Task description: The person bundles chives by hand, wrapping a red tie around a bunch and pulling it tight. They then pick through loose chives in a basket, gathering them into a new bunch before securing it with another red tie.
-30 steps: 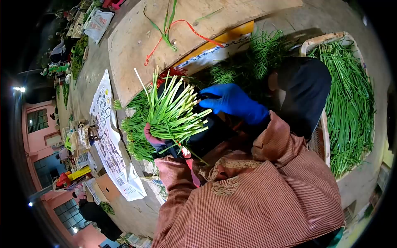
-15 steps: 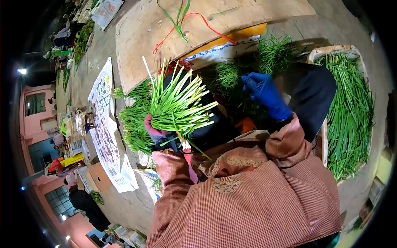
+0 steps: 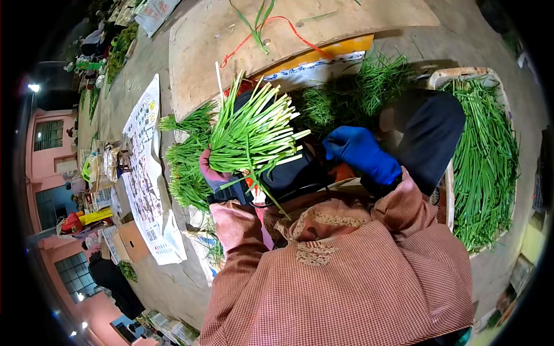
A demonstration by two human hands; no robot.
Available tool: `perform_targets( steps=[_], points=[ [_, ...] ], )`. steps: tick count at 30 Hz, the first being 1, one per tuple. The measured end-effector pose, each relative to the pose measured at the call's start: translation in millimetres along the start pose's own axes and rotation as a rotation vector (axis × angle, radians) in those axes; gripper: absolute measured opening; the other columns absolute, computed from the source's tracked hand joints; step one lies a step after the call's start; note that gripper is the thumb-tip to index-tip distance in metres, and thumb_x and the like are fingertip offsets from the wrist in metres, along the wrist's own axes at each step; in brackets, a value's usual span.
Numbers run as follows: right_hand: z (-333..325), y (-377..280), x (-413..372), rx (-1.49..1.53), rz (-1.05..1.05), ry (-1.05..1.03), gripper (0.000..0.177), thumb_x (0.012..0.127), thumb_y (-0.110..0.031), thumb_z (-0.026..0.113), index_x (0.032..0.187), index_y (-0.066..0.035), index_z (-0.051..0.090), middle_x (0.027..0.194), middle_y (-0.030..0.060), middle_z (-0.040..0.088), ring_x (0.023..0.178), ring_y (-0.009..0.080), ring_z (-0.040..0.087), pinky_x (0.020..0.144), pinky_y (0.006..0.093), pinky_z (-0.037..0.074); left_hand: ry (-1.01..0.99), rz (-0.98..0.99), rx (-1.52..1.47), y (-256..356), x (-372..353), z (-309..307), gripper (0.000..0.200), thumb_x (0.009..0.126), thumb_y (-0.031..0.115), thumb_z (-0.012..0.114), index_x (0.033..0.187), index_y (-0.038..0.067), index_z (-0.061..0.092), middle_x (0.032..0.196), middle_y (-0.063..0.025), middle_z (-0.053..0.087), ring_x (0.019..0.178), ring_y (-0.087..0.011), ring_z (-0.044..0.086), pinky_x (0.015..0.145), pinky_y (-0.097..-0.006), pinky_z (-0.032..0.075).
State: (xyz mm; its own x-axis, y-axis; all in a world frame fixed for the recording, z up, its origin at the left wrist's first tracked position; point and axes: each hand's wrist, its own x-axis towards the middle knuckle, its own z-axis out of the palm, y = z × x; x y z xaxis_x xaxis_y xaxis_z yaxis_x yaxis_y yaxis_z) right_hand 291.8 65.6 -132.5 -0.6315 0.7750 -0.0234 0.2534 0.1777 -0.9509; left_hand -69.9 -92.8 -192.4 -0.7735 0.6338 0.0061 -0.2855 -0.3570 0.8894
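My left hand (image 3: 212, 167), in a pinkish-purple glove, is wrapped round a thick bunch of garlic chives (image 3: 254, 130). Their pale cut ends fan out up and to the right, and a few loose blades hang below. My right hand (image 3: 355, 147), in a blue glove, is held to the right of the bunch, apart from it. Its fingers are curled in, and whatever they hold, if anything, is hidden. More green bunches (image 3: 187, 167) lie at the left beside my left hand. Loose greens (image 3: 381, 75) lie beyond my right hand.
A wooden board (image 3: 231, 52) lies ahead with a red tie (image 3: 294, 36) and a few blades on it. On the right stands a pale crate (image 3: 450, 199) full of chives. A printed sheet (image 3: 147, 173) lies on the floor to the left.
My right hand has moved left and down, nearer to the bunch. The bunch in my left hand has tilted slightly, its cut ends shifting right.
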Motion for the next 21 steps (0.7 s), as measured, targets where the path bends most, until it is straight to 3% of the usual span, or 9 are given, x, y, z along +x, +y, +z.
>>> perform_targets(
  steps=[2,6,8,10,12,14,16,19,21],
  points=[
    [-1.2,-35.4,-2.3,0.262,0.184,-0.123,0.017,0.076,-0.006,0.065,0.092,0.0,0.062,0.072,0.0067,0.062,0.053,0.0112,0.058,0.049,0.0226,0.046,-0.169,0.131,0.025,1.7,-2.3,3.9,0.019,0.088,0.008,0.043,0.105,0.002,0.05,0.105,-0.0198,0.058,0.09,-0.0259,0.06,0.076,-0.0405,0.054],
    [21.3,-68.7,-3.7,0.367,-0.06,-0.121,0.026,0.077,-0.008,0.065,0.101,-0.002,0.062,0.075,0.0079,0.063,0.049,0.011,0.057,0.046,0.0226,0.046,-0.205,0.286,0.238,4.9,-5.0,12.9,0.02,0.087,0.009,0.047,0.107,0.003,0.049,0.109,-0.0185,0.057,0.094,-0.0246,0.059,0.081,-0.0398,0.051],
    [32.0,-76.1,3.6,-0.092,-0.356,-0.149,0.024,0.074,-0.018,0.066,0.096,-0.007,0.065,0.071,0.0101,0.063,0.056,0.0205,0.062,0.053,0.0299,0.049,-0.237,0.18,-0.005,4.2,-1.6,10.0,0.021,0.086,0.008,0.048,0.107,0.002,0.047,0.112,-0.017,0.056,0.094,-0.0239,0.058,0.082,-0.0386,0.05],
    [46.8,-67.4,7.8,-0.087,-0.276,-0.2,0.023,0.074,-0.016,0.067,0.096,-0.007,0.065,0.07,0.0082,0.063,0.056,0.017,0.062,0.053,0.0287,0.049,-0.093,0.304,0.158,2.1,-10.6,25.7,0.016,0.086,0.008,0.048,0.099,0.004,0.055,0.104,-0.016,0.06,0.088,-0.0266,0.06,0.076,-0.0418,0.053],
    [54.9,-59.3,12.9,0.186,-0.198,-0.201,0.022,0.074,-0.015,0.066,0.095,-0.006,0.065,0.071,0.0085,0.063,0.058,0.0174,0.062,0.055,0.0274,0.049,0.012,-0.074,-0.309,14.4,-5.6,24.7,0.016,0.085,0.007,0.048,0.098,0.003,0.055,0.101,-0.0165,0.061,0.086,-0.0271,0.061,0.076,-0.0413,0.053],
    [48.6,-54.7,11.7,0.305,-0.227,-0.269,0.019,0.078,-0.005,0.063,0.095,0.003,0.062,0.074,0.0087,0.065,0.057,0.0113,0.061,0.055,0.0229,0.049,-0.089,0.166,-0.149,-0.4,-7.2,14.7,0.017,0.085,0.006,0.049,0.099,0.002,0.055,0.1,-0.0169,0.061,0.086,-0.027,0.061,0.076,-0.0411,0.052],
    [36.2,-56.4,5.0,0.536,0.118,-0.289,0.011,0.077,-0.005,0.064,0.084,0.005,0.062,0.074,0.0083,0.065,0.059,0.0117,0.061,0.055,0.0242,0.049,-0.098,0.163,-0.094,-5.9,-2.3,2.9,0.018,0.085,0.007,0.048,0.102,0.002,0.053,0.104,-0.0164,0.059,0.088,-0.0257,0.06,0.077,-0.0398,0.052],
    [11.3,-28.3,-4.8,0.114,0.031,-0.179,0.008,0.076,-0.009,0.062,0.079,-0.002,0.063,0.068,0.0075,0.062,0.059,0.0145,0.06,0.055,0.0257,0.048,-0.227,0.455,0.358,-6.0,-7.2,9.6,0.021,0.087,0.008,0.046,0.107,0.004,0.049,0.112,-0.0144,0.055,0.095,-0.0218,0.056,0.081,-0.0373,0.049],
    [-7.6,-13.4,-9.0,-0.184,-0.048,-0.13,0.008,0.076,-0.008,0.063,0.08,-0.002,0.064,0.067,0.0064,0.061,0.061,0.0137,0.06,0.055,0.0259,0.048,-0.195,0.32,0.186,-4.6,-6.3,8.4,0.02,0.087,0.008,0.047,0.107,0.004,0.049,0.111,-0.0144,0.055,0.094,-0.0219,0.057,0.08,-0.0378,0.049]
  ],
)
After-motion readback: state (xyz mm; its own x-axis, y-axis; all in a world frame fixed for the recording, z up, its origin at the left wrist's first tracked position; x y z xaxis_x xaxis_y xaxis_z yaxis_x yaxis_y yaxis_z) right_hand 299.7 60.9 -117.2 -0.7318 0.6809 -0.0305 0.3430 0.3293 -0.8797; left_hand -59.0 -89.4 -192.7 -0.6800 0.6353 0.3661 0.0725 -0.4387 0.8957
